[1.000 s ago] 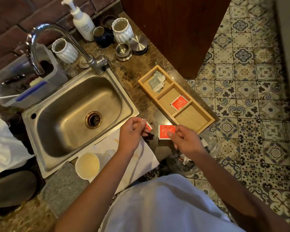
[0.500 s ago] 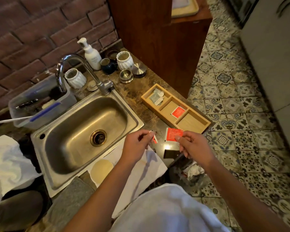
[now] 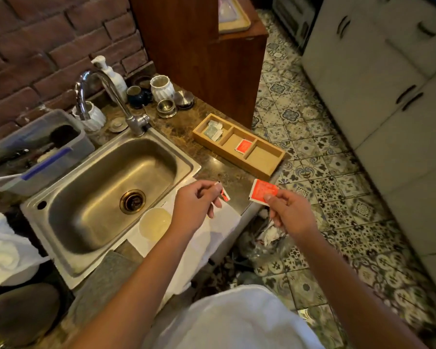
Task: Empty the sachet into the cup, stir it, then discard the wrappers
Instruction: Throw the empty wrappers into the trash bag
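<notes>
A dark stone counter (image 3: pixel 213 163) carries a steel sink (image 3: pixel 106 187), a tap (image 3: pixel 126 102) and a wooden tray (image 3: pixel 239 147) with three compartments; a red packet (image 3: pixel 242 146) lies in the middle one. The floor (image 3: pixel 312 152) is patterned tile. A paper cup (image 3: pixel 155 222) stands on a white sheet (image 3: pixel 222 222) just beside the sink. The left hand (image 3: pixel 194 204) pinches a torn strip (image 3: pixel 224 196) above that sheet. The right hand (image 3: pixel 291 212) pinches the red sachet (image 3: pixel 262 191) at the counter's edge, well apart from the cup.

Steel sink (image 3: pixel 68 222), faucet (image 3: pixel 103 96), perhaps soap bottle (image 3: pixel 112 76)
</notes>
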Demonstrator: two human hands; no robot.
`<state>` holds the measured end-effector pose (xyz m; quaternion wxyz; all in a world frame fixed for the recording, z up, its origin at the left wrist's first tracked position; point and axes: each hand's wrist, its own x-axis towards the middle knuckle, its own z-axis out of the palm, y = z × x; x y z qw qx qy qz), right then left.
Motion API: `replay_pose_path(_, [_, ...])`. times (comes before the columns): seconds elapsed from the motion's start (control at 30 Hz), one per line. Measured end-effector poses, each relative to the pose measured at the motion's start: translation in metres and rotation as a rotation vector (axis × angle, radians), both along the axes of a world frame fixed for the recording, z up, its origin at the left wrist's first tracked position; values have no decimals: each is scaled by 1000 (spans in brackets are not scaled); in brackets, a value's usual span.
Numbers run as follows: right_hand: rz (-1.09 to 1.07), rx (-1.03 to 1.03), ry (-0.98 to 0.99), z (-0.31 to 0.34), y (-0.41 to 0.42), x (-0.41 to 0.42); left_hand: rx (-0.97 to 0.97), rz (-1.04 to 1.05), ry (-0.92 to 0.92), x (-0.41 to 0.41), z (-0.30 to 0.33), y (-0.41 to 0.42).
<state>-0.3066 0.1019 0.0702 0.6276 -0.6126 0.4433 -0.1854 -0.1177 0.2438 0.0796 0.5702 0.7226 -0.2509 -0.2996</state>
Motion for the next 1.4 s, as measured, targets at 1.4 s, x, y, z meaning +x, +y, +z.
replay_pose_path(1.4, [-245, 412, 449, -269, -149, -201, 695, 48, 350, -181, -321, -214])
